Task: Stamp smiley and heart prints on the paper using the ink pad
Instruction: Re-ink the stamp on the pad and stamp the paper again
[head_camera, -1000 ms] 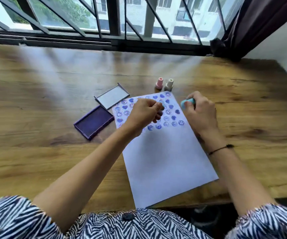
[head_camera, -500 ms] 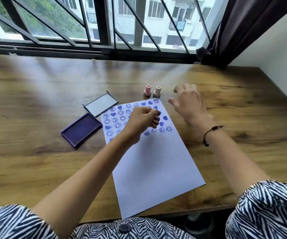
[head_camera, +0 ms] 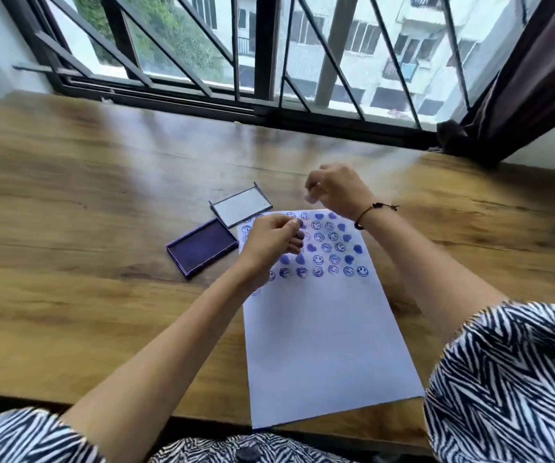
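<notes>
A white paper [head_camera: 322, 345] lies on the wooden table, its far part covered with purple smiley and heart prints [head_camera: 332, 252]. My left hand [head_camera: 274, 243] hovers over the prints' left side, fingers pinched on a small stamp whose dark inked tip [head_camera: 299, 236] pokes out. My right hand [head_camera: 337, 192] is blurred above the paper's far edge, fingers curled down, with a pale pinkish blur [head_camera: 310, 197] at the fingertips. The small stamps that stood there are hidden by it. The open purple ink pad [head_camera: 202, 250] sits left of the paper.
The ink pad's clear lid [head_camera: 241, 208] lies just beyond the pad, touching the paper's far left corner. A barred window [head_camera: 269, 61] runs along the table's far edge, with a dark curtain [head_camera: 536, 78] at the right.
My right hand let go of the teal stamp, reached open toward the small stamps beyond the paper, and now curls over them. The left hand stays pinched above the prints. The camera view shifted.
</notes>
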Action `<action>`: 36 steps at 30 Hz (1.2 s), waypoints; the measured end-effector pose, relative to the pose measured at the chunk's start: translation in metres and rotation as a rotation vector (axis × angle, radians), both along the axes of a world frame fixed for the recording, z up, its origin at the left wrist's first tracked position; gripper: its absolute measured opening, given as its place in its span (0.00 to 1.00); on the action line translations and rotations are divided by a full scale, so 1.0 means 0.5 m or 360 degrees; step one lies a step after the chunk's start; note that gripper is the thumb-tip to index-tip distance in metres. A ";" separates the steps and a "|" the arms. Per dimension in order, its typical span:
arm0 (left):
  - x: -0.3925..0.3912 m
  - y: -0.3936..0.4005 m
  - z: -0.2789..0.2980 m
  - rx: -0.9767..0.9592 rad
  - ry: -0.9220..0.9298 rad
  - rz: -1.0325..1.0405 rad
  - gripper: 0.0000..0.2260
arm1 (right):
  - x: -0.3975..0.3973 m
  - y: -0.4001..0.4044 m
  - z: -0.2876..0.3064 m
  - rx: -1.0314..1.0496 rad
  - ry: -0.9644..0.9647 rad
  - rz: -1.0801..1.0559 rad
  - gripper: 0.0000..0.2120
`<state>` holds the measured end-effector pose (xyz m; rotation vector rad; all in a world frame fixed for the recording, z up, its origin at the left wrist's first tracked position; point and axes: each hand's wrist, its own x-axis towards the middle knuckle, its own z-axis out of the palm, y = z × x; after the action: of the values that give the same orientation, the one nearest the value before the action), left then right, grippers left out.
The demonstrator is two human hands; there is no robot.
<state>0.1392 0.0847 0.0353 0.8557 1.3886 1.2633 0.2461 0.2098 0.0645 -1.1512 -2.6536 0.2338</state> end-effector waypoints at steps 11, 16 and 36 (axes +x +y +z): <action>-0.071 -0.083 -0.013 0.0234 -0.0057 0.0297 0.02 | -0.060 -0.184 -0.008 -0.1074 0.1097 -0.0060 0.07; -0.118 -0.147 -0.027 0.0171 -0.0160 0.0399 0.05 | -0.116 -0.223 -0.017 -0.1059 0.0973 0.0152 0.02; -0.189 -0.205 -0.108 0.0291 0.0033 0.0944 0.06 | -0.277 -0.218 -0.042 -0.0222 0.0136 0.0470 0.07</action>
<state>0.0447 -0.0179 -0.0189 0.5898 1.6260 1.8563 0.1074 0.1006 0.0436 -0.7602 -2.7573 0.5160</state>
